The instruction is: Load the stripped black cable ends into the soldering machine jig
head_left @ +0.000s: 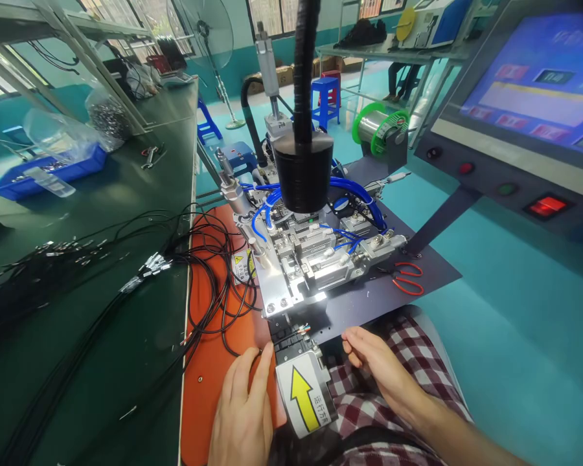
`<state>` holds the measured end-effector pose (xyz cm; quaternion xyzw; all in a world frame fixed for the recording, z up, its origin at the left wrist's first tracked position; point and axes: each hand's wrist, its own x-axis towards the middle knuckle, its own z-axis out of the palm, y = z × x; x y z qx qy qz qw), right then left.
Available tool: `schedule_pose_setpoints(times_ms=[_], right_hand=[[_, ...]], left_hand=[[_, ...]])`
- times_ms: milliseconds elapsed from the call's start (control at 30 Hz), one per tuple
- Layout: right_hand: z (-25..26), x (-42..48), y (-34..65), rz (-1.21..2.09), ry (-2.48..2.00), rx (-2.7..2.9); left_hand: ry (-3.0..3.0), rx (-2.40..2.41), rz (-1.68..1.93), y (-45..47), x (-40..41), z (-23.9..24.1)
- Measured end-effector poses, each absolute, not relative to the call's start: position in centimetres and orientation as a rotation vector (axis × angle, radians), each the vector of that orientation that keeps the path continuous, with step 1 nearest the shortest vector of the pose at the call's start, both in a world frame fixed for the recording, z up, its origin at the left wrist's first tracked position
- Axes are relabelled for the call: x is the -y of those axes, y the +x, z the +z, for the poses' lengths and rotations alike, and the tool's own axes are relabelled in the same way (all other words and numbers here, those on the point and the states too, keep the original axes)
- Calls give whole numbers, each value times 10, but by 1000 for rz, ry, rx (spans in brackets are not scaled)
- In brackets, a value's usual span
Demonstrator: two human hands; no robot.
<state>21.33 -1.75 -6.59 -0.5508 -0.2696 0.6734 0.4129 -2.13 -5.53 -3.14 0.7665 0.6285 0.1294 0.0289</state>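
Far left on the green bench [140, 194]: a blue tray [39, 173] with clear bags of small parts, set back out of the working space. Nearer, a bundle of black cables [102, 291] with metal tips lies fanned toward the seated person, probably so each one can be drawn off in turn. Loops spill onto the orange mat [208, 369].

Left hand [240, 414] rests flat on the mat, fingers loosely spread and holding nothing, fingertips touching the side of the small block with the yellow arrow label [304, 395]. One thin black cable ends just by those fingertips.

Behind the block stands the metal fixture [311, 259] with blue hoses, under a black hood [304, 175].

Right hand [374, 366] hovers over a checked lap, fingers half curled, empty, near the block's right edge.

Red scissors [405, 277] lie right of the fixture; a control screen [539, 84] beyond.
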Motion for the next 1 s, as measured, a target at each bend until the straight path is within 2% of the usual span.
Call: schedule_pose_setpoints(times_ms=[233, 433, 633, 867, 1000], right_hand=[[-64, 21, 211, 1706, -1417, 656], [-78, 30, 216, 1736, -1423, 643], [-90, 42, 226, 1716, -1497, 632], [-52, 37, 238, 1667, -1512, 687], [-24, 29, 238, 1625, -1504, 844]], left_hand=[[2412, -1906, 393, -30, 52, -29], [2345, -1727, 638, -41, 5, -20], [2354, -1687, 640, -44, -24, 1], [2122, -2085, 729, -87, -7, 26], [1989, -1999, 712, -96, -4, 17]])
